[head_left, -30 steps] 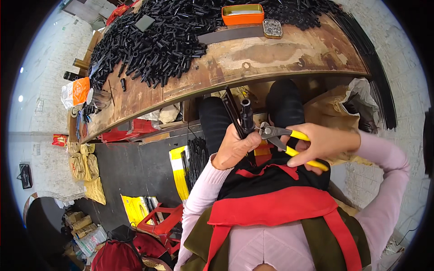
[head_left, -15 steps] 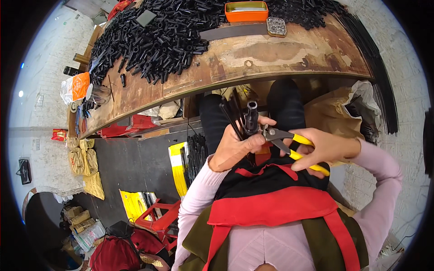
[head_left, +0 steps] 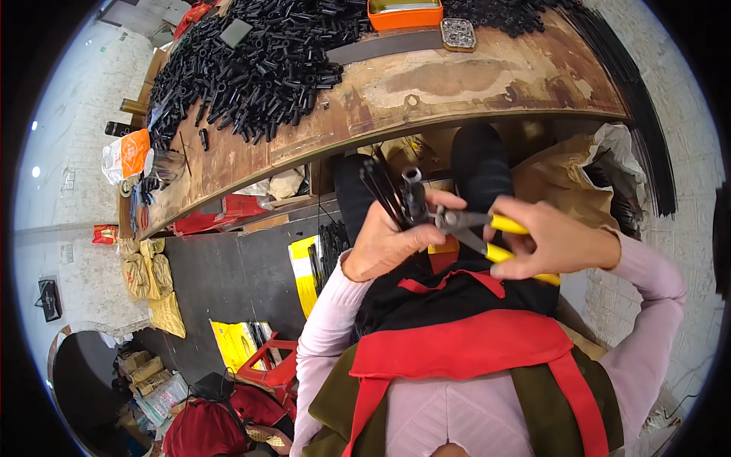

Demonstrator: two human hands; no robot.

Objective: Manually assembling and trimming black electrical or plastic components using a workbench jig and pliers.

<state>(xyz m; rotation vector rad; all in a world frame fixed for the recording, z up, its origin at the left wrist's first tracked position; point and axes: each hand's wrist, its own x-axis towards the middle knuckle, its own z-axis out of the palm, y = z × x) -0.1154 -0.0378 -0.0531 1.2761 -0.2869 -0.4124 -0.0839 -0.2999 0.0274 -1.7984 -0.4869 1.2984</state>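
Note:
Above my lap, my left hand (head_left: 388, 244) is wrapped round a black tubular part (head_left: 413, 199) with a round open end facing up. Several thin black rods (head_left: 382, 192) stick out past the same fingers. My right hand (head_left: 560, 238) grips yellow-handled pliers (head_left: 499, 253) by their handles, which stand apart. The grey head of the pliers reaches left to the black part, beside my left thumb. Exactly what the jaws meet is hidden by the fingers and blurred.
Ahead stands a wooden workbench (head_left: 457, 84) with a large heap of black tubular pieces (head_left: 251, 72). An orange tin (head_left: 406, 15) and a small clear box (head_left: 458, 35) lie on it. Long black rods (head_left: 655, 164) hang over its right end. A brown sack (head_left: 556, 179) stands below.
Both hands have shifted slightly, the left one a little to the left with the black part. The plier handles stand wider apart and the right fingers have loosened somewhat.

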